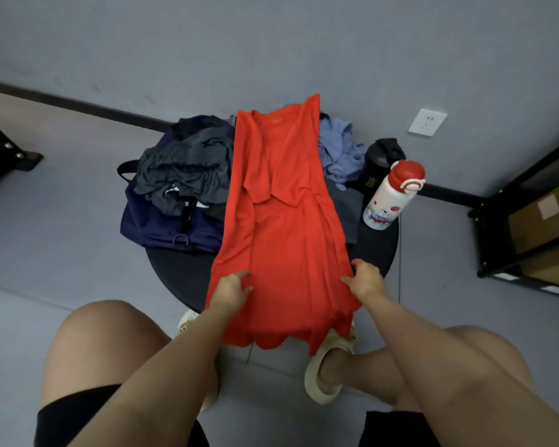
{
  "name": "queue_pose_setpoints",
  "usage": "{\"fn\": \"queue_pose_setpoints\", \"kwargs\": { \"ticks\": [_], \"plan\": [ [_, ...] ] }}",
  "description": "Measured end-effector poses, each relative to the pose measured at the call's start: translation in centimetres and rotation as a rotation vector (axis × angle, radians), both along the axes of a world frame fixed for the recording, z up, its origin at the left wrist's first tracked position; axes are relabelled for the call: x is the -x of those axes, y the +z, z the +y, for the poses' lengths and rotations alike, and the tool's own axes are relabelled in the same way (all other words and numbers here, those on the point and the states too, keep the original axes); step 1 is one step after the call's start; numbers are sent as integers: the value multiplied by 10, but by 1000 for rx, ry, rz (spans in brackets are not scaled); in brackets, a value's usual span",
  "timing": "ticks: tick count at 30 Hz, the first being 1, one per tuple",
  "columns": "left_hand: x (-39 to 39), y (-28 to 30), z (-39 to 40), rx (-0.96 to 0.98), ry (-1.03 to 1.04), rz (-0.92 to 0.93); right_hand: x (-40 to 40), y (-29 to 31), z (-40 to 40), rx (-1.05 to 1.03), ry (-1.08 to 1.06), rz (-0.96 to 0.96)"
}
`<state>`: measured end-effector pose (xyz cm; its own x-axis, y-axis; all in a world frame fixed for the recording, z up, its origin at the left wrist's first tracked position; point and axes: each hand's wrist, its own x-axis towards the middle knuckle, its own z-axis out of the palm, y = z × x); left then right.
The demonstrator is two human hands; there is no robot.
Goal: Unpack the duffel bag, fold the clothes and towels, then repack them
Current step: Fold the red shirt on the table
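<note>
At the near edge of the round black table (378,250), both hands are down on the red shirt (281,221). Left hand (231,287) sits on the shirt's left side with the fingers curled and bunching a bit of the fabric, thumb out toward the middle. Right hand (367,277) is on the right edge, fingers bent and pinching the cloth there. That shirt is laid out long, neckline at the far end, both sides folded in toward the centre, hem hanging off the near rim of the table above the person's cream slippers (325,372). Moving out to the left, the navy duffel bag (162,225) rests on the table with its top open and a heap of dark grey clothes (184,169) spilling across it, a black strap looping off its left side. On the far right, a crumpled light blue garment (339,153) lies just behind the shirt, and a flat grey piece (350,211) peeks from under the shirt's right side. Beside those, a black bottle (381,159) stands upright, with a white bottle (392,195) with a red cap just in front of it. Further right, a black shelf (497,221) holds cardboard boxes (542,221), and a white wall socket (427,122) sits on the grey wall.
</note>
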<state>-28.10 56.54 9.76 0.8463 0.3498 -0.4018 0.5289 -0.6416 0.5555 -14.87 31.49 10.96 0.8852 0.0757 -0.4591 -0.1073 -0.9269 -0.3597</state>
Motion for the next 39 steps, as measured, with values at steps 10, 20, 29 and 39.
{"fn": "queue_pose_setpoints", "kwargs": {
  "ticks": [10,20,29,39],
  "plan": [
    [-25,-30,-107,-136,-637,-39,34,-32,-17,38,-29,-79],
    [-35,-41,-142,-234,-750,131,46,-22,-33,-43,-37,-233],
    [-24,-30,-150,580,173,-198,77,-20,-19,-251,179,-290],
    [-9,-38,-146,793,369,-12,94,-35,-18,-564,-46,-15]
  ]
}}
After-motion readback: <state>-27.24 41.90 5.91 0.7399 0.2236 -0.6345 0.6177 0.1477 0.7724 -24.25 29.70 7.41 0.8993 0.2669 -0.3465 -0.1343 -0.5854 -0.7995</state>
